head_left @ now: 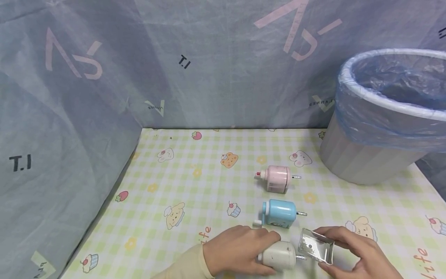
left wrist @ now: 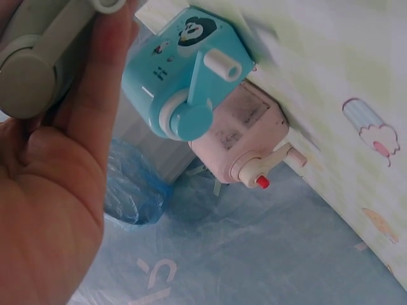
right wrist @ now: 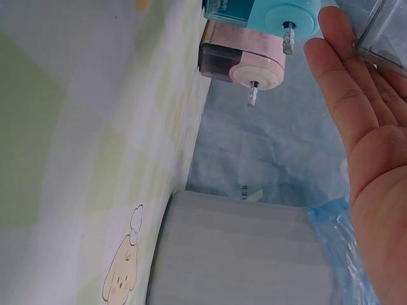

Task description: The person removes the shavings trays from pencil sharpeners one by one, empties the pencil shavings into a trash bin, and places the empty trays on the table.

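Note:
Near the table's front edge my left hand [head_left: 240, 248] grips a white pencil sharpener [head_left: 278, 255] lying on its side; its grey crank [left wrist: 38, 57] shows in the left wrist view beside my fingers [left wrist: 102, 82]. My right hand [head_left: 352, 248] pinches a clear plastic shavings drawer [head_left: 316, 246] just right of the white sharpener, with specks inside it. The drawer's edge [right wrist: 381, 32] shows above my palm in the right wrist view. A blue sharpener [head_left: 278, 213] and a pink sharpener [head_left: 277, 178] lie behind my hands.
A grey waste bin [head_left: 376, 128] lined with a blue plastic bag stands at the back right. The table wears a green checked cloth [head_left: 181, 182] with cartoon prints. Blue fabric walls [head_left: 69, 116] close off the left and the back.

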Motion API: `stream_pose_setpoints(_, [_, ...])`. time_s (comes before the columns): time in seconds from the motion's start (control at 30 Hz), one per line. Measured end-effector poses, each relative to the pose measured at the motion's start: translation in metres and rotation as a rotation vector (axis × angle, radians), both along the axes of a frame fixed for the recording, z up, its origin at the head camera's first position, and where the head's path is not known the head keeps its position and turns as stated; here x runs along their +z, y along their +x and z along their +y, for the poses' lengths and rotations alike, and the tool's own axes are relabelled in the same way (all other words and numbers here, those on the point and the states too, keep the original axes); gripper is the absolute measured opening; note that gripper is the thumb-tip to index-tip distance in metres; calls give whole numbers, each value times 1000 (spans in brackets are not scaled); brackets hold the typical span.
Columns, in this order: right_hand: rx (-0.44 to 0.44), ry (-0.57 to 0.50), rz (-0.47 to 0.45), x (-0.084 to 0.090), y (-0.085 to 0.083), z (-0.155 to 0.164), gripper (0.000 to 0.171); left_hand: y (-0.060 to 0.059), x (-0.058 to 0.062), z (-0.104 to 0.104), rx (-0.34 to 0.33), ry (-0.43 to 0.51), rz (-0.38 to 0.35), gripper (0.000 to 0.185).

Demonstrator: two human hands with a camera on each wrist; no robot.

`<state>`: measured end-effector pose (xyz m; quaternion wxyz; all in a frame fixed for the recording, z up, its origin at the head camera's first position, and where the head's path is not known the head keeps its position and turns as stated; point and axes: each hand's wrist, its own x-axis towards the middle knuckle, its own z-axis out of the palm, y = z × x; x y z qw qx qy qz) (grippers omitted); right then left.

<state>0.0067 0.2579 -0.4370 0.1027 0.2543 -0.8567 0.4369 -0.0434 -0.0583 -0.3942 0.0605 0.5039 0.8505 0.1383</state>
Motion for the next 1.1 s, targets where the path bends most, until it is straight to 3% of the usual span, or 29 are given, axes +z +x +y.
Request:
stream_pose_setpoints(0.57, [1,-6,-8,0,-2,1,69,0,-9,6,-3,-44,-4,50])
stream_pose_setpoints(0.8, [2,-5,0,-1,-3,1,70,1,-11,7,-7,-50,34,50])
stream_pose_setpoints(1.1, [2,-27,1,-3,-1,-1,68,1,-12,9,-5,-60,-62,48])
